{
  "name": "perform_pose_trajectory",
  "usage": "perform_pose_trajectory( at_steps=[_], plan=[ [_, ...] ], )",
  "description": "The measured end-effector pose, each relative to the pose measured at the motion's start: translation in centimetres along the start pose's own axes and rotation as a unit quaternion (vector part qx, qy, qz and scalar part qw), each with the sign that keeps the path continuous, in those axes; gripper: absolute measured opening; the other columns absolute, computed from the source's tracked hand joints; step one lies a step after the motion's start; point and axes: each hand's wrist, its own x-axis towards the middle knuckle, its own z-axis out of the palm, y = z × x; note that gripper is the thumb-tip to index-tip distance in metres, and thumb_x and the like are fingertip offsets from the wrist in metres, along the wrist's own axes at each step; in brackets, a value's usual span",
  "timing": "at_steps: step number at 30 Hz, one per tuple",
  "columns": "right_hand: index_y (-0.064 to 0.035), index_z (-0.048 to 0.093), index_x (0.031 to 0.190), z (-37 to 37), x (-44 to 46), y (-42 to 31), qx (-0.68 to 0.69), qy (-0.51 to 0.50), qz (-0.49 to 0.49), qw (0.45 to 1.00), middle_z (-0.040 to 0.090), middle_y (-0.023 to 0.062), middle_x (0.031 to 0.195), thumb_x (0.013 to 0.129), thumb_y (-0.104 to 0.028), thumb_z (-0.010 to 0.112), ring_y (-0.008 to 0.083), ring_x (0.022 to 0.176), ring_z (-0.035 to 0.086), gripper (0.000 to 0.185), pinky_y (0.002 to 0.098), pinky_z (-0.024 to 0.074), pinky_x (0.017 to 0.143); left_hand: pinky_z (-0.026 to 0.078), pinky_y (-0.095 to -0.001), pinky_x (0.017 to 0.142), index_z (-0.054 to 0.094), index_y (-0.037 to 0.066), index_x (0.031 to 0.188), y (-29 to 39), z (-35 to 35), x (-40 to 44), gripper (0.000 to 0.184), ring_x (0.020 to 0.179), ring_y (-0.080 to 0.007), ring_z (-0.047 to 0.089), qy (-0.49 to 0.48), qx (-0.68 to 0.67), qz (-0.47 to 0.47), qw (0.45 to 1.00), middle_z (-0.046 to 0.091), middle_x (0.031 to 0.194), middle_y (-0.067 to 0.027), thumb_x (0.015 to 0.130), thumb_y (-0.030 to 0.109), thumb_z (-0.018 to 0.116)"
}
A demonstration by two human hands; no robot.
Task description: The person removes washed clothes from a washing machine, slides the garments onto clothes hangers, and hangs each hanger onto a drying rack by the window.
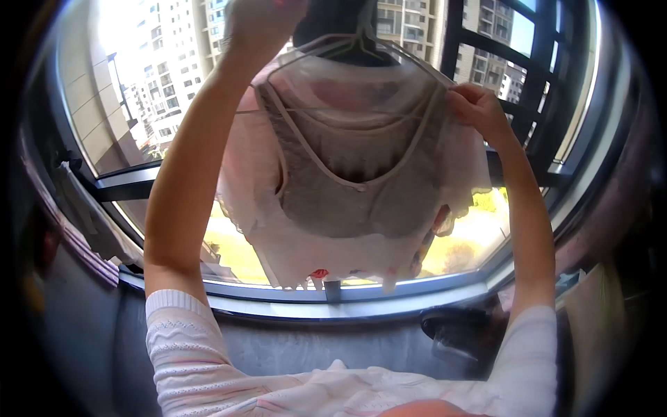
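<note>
A grey-brown sleeveless top (pixel 333 205) hangs on a thin hanger (pixel 410 55) in front of the window. Behind it shows a pale pink, sheer garment (pixel 243 167) with a ragged-looking lower edge and a small red mark near the bottom. My right hand (pixel 479 110) pinches the top's strap at the hanger's right shoulder. Raised to the upper left, my left hand (pixel 264 24) is blurred and cut by the frame's edge, and its fingers cannot be made out. A dark shape is behind the hanger's hook.
A curved window frame (pixel 375 308) runs below the garments, with tall buildings (pixel 167 69) outside. Dark bars (pixel 486 48) cross the upper right. Hanging cloths (pixel 90 208) are at the left, and a dark object (pixel 455 323) lies below the sill.
</note>
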Motion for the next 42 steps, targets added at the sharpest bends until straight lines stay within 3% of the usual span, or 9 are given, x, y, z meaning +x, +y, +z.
perform_pose_trajectory(
  at_steps=[2, 3, 4, 6, 11, 14, 20, 32, 42],
  plan=[
    [-0.0071, 0.063, 0.1, -1.0, -1.5, 1.5, -0.148, 0.119, -0.115, 0.975, 0.065, 0.0064, 0.086, 0.078, -0.031, 0.064, 0.0147, 0.078, 0.061, 0.032, 0.0257, 0.0479, 0.067, 0.048, -0.0218, 0.067, 0.065, 0.007, 0.097, 1.2, -0.3, -3.4, 0.02, 0.077, -0.0104, 0.06, -0.03, -0.008, 0.039, 0.999, 0.064, 0.086, -0.0022, 0.082, 0.02, 0.062],
    [-0.0062, 0.063, 0.1, -1.5, -3.3, 2.0, -0.221, 0.185, -0.162, 0.944, 0.065, 0.0044, 0.087, 0.079, -0.025, 0.064, 0.0126, 0.077, 0.06, 0.028, 0.0247, 0.046, 0.072, 0.048, -0.0213, 0.074, 0.063, 0.01, 0.102, 3.0, -0.2, -5.7, 0.02, 0.086, -0.0108, 0.06, -0.074, 0.02, -0.082, 0.994, 0.063, 0.096, -0.0013, 0.084, 0.007, 0.057],
    [-0.0076, 0.064, 0.096, -1.5, -6.1, 2.6, -0.29, 0.269, -0.094, 0.914, 0.065, 0.0058, 0.086, 0.078, -0.021, 0.064, 0.013, 0.074, 0.061, 0.022, 0.0256, 0.0472, 0.068, 0.049, -0.0221, 0.08, 0.059, 0.009, 0.109, 5.1, 0.3, -9.0, 0.027, 0.09, -0.0113, 0.059, -0.088, -0.063, -0.097, 0.989, 0.063, 0.099, -0.003, 0.084, 0.001, 0.054],
    [-0.0045, 0.061, 0.098, 0.4, -12.7, 2.9, -0.108, 0.281, -0.082, 0.95, 0.063, 0.0081, 0.088, 0.081, -0.012, 0.055, 0.0163, 0.068, 0.059, 0.02, 0.0265, 0.0484, 0.061, 0.047, -0.0227, 0.068, 0.062, -0.002, 0.097, 7.4, 2.3, -15.7, 0.019, 0.081, -0.0153, 0.06, -0.11, -0.196, -0.044, 0.973, 0.063, 0.089, -0.0076, 0.081, -0.008, 0.055],
    [-0.0089, 0.064, 0.084, 6.9, -40.7, 11.9, -0.132, -0.098, 0.281, 0.946, 0.063, 0.0073, 0.08, 0.074, -0.018, 0.059, 0.0245, 0.076, 0.061, 0.014, 0.033, 0.0482, 0.069, 0.043, -0.0211, 0.06, 0.061, -0.001, 0.091, 11.7, 6.0, -35.6, 0.012, 0.07, -0.0147, 0.057, -0.45, -0.227, -0.176, 0.845, 0.061, 0.083, -0.0092, 0.08, -0.002, 0.057],
    [-0.0069, 0.066, 0.087, 5.2, -55.7, 12.3, -0.093, -0.068, 0.563, 0.819, 0.066, 0.0098, 0.084, 0.073, -0.015, 0.056, 0.0236, 0.079, 0.063, 0.019, 0.032, 0.0487, 0.072, 0.041, -0.0194, 0.056, 0.063, 0.002, 0.088, 14.5, 5.5, -46.9, 0.01, 0.063, -0.0076, 0.052, -0.538, -0.272, -0.462, 0.65, 0.06, 0.077, -0.0036, 0.08, 0.002, 0.057],
    [-0.0048, 0.066, 0.085, -7.4, -77.5, 11.8, -0.174, -0.05, 0.787, 0.59, 0.063, 0.0071, 0.073, 0.075, -0.011, 0.057, 0.0129, 0.053, 0.058, 0.015, 0.0268, 0.0469, 0.053, 0.043, -0.0238, 0.055, 0.063, 0.002, 0.083, 28.6, 7.2, -55.0, 0.009, 0.058, -0.0118, 0.056, -0.636, -0.3, -0.428, 0.568, 0.059, 0.069, -0.0066, 0.075, 0.001, 0.058],
    [-0.0145, 0.067, 0.091, -26.4, -95.0, 23.5, -0.281, -0.074, 0.781, 0.553, 0.064, 0.0105, 0.094, 0.074, -0.018, 0.057, 0.026, 0.091, 0.06, 0.02, 0.0338, 0.0461, 0.081, 0.046, -0.0344, 0.062, 0.064, 0.006, 0.081, 63.7, 12.9, -64.1, 0.01, 0.064, -0.0259, 0.059, -0.706, -0.377, -0.425, 0.423, 0.061, 0.076, -0.0098, 0.073, 0.005, 0.057],
    [-0.0134, 0.062, 0.102, -32.8, -106.1, 35.1, -0.397, -0.083, 0.745, 0.529, 0.061, 0.0104, 0.104, 0.074, -0.025, 0.057, 0.0272, 0.099, 0.057, 0.031, 0.0338, 0.0448, 0.084, 0.047, -0.0339, 0.059, 0.064, 0.006, 0.08, 71.1, 7.5, -75.1, 0.011, 0.063, -0.0261, 0.059, -0.735, -0.32, -0.507, 0.317, 0.061, 0.075, -0.0117, 0.073, 0.005, 0.057]
  ],
)
